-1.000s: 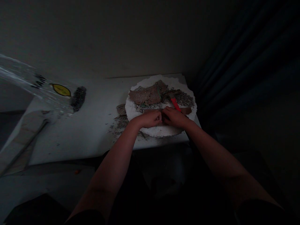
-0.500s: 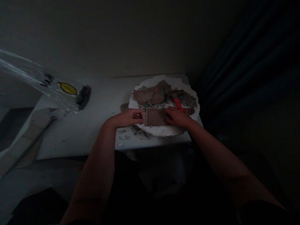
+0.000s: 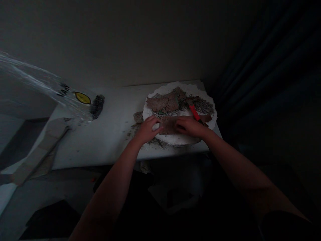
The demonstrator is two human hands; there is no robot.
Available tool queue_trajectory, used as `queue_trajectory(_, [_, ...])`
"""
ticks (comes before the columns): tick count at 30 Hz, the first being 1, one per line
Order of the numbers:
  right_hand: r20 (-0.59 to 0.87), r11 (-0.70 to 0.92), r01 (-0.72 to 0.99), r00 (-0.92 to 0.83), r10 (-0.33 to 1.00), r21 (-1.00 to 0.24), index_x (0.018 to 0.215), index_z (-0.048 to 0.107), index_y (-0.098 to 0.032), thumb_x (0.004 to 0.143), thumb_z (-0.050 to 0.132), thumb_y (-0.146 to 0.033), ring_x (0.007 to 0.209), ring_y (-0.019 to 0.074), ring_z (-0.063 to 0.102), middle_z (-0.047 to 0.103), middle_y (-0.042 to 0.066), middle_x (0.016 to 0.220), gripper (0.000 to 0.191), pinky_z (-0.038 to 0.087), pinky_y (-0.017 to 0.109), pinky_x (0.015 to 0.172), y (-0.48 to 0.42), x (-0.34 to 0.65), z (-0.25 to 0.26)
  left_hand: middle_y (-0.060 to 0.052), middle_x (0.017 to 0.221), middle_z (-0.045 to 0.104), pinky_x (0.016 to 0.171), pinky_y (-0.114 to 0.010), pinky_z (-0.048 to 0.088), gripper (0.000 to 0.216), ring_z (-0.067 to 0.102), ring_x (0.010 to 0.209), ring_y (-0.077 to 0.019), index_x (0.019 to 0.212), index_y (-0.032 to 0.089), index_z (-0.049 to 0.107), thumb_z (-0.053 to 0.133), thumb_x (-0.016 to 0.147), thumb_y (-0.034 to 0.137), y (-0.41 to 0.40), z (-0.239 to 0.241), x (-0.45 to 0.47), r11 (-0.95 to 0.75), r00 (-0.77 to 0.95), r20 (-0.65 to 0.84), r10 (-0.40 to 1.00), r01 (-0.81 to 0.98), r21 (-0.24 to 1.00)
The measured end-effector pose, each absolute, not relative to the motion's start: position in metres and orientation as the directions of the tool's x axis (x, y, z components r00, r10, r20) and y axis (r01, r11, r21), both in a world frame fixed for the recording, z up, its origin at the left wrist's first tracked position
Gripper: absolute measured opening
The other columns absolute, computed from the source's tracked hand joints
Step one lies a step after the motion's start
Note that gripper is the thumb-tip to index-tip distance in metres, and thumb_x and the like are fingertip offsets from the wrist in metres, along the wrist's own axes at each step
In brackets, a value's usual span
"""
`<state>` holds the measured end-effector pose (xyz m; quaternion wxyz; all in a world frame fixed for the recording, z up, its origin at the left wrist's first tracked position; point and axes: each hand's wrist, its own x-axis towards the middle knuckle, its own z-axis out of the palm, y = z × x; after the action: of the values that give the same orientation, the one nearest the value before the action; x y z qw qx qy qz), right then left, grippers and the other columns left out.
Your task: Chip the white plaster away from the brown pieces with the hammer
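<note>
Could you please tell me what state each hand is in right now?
Left hand: open, at the left end of the brown strip.
Right hand: curled over the strip; whether it grips cannot be told.

On my bench (image 3: 110,144), the slab (image 3: 175,140) sits at the right, a strip (image 3: 168,124) across its near part. Behind that lies a panel (image 3: 163,103), with a tool (image 3: 194,110) and rubble (image 3: 205,107) rightward (all on the slab). Leftward is a bag (image 3: 82,98).
</note>
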<state>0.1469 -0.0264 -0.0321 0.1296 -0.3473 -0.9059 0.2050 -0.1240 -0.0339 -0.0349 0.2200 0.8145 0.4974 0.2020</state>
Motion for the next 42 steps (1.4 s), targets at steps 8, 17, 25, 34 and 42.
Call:
queue_trajectory(8, [0.067,0.656,0.588,-0.719,0.692,-0.473,0.096,0.067,-0.016,0.094,0.055,-0.015,0.091,0.0182,0.058,0.065,0.008,0.101,0.012,0.043,0.030,0.080,-0.028,0.138,-0.035,-0.009,0.135,0.056,0.108,-0.045,0.038,0.044,0.047,0.128,-0.0290,0.117,0.022,0.062,0.075,0.082,0.045,-0.021,-0.043,-0.081,-0.602,0.643,0.044,0.765,0.688,0.406])
queue_trajectory(17, [-0.027,0.630,0.633,-0.715,0.699,-0.451,0.089,0.065,-0.015,0.087,0.059,-0.015,0.085,0.0185,0.058,0.067,0.010,0.102,0.006,0.041,0.029,0.076,-0.021,0.130,-0.026,-0.011,0.137,0.054,0.105,-0.046,0.039,0.045,0.045,0.129,-0.0316,0.117,0.019,0.061,0.075,0.082,0.044,-0.023,-0.041,-0.080,-0.606,0.641,0.028,0.767,0.709,0.361])
queue_trajectory(25, [-0.052,0.652,0.669,-0.711,0.702,-0.357,0.100,0.066,-0.014,0.087,0.060,-0.019,0.087,0.0218,0.062,0.070,0.013,0.107,0.015,0.044,0.031,0.076,-0.019,0.125,-0.025,-0.013,0.138,0.052,0.107,-0.046,0.039,0.045,0.044,0.130,-0.0325,0.116,0.018,0.060,0.077,0.080,0.039,-0.025,-0.038,-0.080,-0.612,0.650,0.022,0.759,0.702,0.364])
queue_trajectory(34, [-0.012,0.670,0.662,-0.714,0.700,-0.335,0.100,0.065,-0.015,0.085,0.063,-0.025,0.088,0.0234,0.062,0.070,0.013,0.105,0.018,0.043,0.032,0.076,-0.016,0.127,-0.027,-0.014,0.140,0.052,0.104,-0.047,0.040,0.047,0.044,0.131,-0.0336,0.123,0.018,0.059,0.074,0.082,0.037,-0.025,-0.039,-0.079,-0.606,0.643,0.012,0.766,0.716,0.346])
queue_trajectory(42, [0.018,0.723,0.624,-0.753,0.657,-0.296,0.091,0.065,-0.015,0.093,0.053,-0.016,0.089,0.0202,0.059,0.064,0.012,0.110,0.012,0.041,0.032,0.078,-0.024,0.132,-0.020,-0.013,0.137,0.054,0.106,-0.046,0.040,0.049,0.046,0.130,-0.0326,0.123,0.017,0.060,0.073,0.083,0.043,-0.024,-0.045,-0.080,-0.622,0.649,0.032,0.760,0.712,0.326])
